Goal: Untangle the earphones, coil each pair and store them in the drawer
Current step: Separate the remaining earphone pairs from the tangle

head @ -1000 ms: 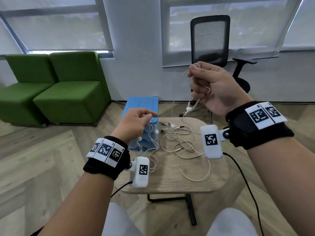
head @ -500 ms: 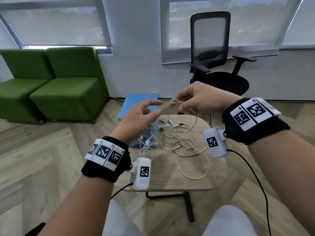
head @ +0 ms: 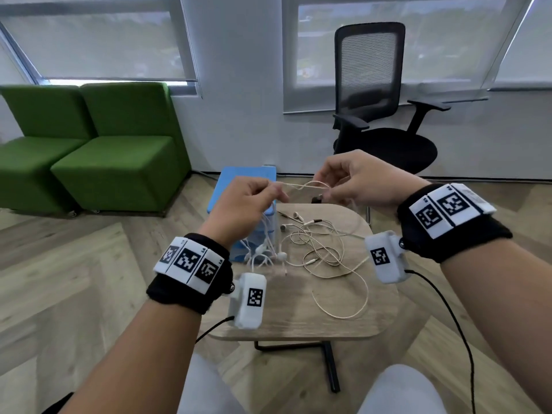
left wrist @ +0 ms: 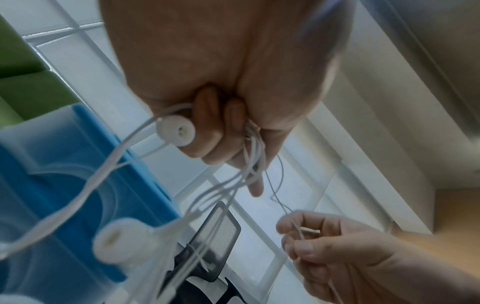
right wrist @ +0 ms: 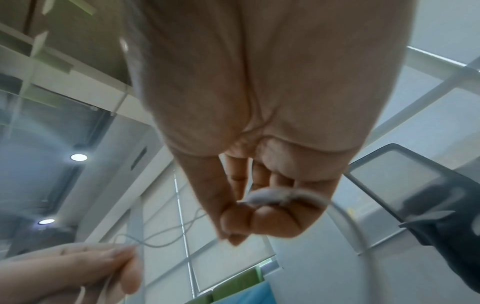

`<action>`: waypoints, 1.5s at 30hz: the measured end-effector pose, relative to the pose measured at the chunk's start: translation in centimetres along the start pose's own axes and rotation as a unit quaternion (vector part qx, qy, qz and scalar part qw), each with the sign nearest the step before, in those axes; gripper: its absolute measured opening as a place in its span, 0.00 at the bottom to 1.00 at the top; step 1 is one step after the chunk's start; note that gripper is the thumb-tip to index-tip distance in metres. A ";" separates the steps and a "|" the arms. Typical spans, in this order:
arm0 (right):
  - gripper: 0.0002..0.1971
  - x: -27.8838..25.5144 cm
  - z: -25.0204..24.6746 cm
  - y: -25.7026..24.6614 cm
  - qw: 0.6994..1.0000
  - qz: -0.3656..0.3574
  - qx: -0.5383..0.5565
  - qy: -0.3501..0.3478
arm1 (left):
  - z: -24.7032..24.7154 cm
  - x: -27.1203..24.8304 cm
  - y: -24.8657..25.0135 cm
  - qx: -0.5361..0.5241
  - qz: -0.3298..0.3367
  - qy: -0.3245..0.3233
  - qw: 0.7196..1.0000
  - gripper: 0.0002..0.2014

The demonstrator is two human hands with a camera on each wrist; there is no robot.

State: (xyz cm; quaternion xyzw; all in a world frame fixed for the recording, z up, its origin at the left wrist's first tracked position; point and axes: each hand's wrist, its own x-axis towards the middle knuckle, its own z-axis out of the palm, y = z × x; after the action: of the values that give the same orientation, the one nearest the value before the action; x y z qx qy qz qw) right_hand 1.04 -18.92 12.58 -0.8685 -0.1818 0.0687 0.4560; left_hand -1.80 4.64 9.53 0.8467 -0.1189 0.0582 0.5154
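My left hand (head: 248, 201) and right hand (head: 349, 180) are raised over the small wooden table (head: 298, 309), each pinching a thin earphone cable (head: 301, 186) that spans between them. In the left wrist view the left hand (left wrist: 233, 127) also grips a bunch of white cables (left wrist: 249, 160), with earbuds (left wrist: 175, 130) dangling below it. In the right wrist view the right hand (right wrist: 259, 205) pinches the cable near a white earbud (right wrist: 270, 196). A tangle of cream earphones (head: 322, 252) lies on the table. The blue drawer unit (head: 248, 186) stands at the table's back left.
A black office chair (head: 376, 115) stands behind the table. Two green seats (head: 89, 144) sit at the left wall. Black leads run from both wrist cameras down past my knees. The table's near half holds one loose cable loop (head: 352, 294).
My right hand came down from head height to level with the left. My left hand rose and took hold of the cable, so both hands now hold one strand between them.
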 end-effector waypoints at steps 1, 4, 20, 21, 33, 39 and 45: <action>0.09 0.0 0.0 0.6 1.000 0.009 0.017 0.022 | -0.2 0.0 -0.1 -0.007 -0.008 0.018 1.000 0.15; 0.02 0.0 0.1 1.5 0.993 0.024 0.081 0.081 | -0.3 0.1 -0.3 -0.016 -0.030 0.038 0.999 0.16; 0.07 1.1 -1.5 -3.9 0.974 -0.126 -0.047 0.185 | 0.5 0.4 1.7 -0.095 -0.017 -0.041 0.994 0.13; 0.07 1.0 -1.3 -4.6 0.974 -0.135 -0.064 0.168 | 0.5 0.4 2.2 -0.108 -0.010 -0.035 0.993 0.13; 0.06 1.9 -2.1 -4.4 0.936 -0.125 -0.076 0.321 | 1.3 -0.2 0.2 -0.002 0.002 -0.082 0.997 0.09; 0.09 2.9 -3.0 -2.3 0.939 -0.016 0.095 0.331 | 1.1 -0.8 -1.3 0.019 -0.043 -0.109 0.993 0.08; 0.09 3.6 -2.2 0.0 0.929 0.108 0.212 0.283 | -0.1 -0.6 -1.1 0.004 -0.049 -0.071 0.996 0.07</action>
State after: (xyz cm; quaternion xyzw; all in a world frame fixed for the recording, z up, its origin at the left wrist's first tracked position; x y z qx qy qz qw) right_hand 5.04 -19.28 13.99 -0.7496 0.0683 -0.0946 0.6516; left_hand -2.06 5.32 8.54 0.8553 -0.1132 -0.0268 0.5049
